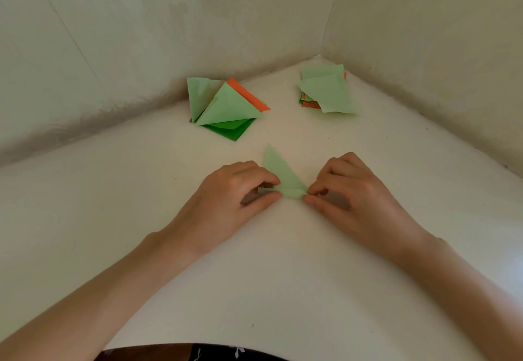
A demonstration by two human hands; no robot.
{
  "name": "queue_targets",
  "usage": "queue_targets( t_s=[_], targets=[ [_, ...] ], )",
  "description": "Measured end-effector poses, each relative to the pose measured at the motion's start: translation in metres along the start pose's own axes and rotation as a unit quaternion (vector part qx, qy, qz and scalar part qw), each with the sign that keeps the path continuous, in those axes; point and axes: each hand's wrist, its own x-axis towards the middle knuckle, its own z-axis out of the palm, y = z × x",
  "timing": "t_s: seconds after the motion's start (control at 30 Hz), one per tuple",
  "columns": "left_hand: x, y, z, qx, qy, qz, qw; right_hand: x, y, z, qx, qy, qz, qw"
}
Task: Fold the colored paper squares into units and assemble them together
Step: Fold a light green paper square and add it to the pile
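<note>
pale green paper (278,175), folded to a pointed triangle, is being held low at the white worktop (283,270) between the two grips, its tip pointing away from them. the left grip (236,191) is pinching the paper's near left end between thumb and curled fingers. the right grip (351,191) is pinching its near right corner between thumb and forefinger. beyond the left grip, well apart, a pile of folded pieces (226,106) in pale green, dark green and orange is sitting by the wall. beyond the right grip a stack of flat squares (328,92) is resting in the corner, pale green on top, orange edges showing below.
</note>
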Motion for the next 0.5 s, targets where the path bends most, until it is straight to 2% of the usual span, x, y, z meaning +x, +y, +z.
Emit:
queue_targets(
  t_s=[0.1,0.2,0.5],
  targets=[
    [0.002,0.001,-0.002,-0.033,0.039,-0.057,0.997,0.0,-0.003,0.0,0.032,-0.01,0.088,0.996],
    [0.005,0.0,-0.001,-0.051,0.069,-0.115,0.99,0.001,-0.006,0.004,0.011,-0.01,0.125,0.992],
    [0.005,-0.006,0.006,0.076,0.044,-0.053,0.995,0.006,-0.009,0.011,-0.106,0.01,0.126,0.986]
  ],
)
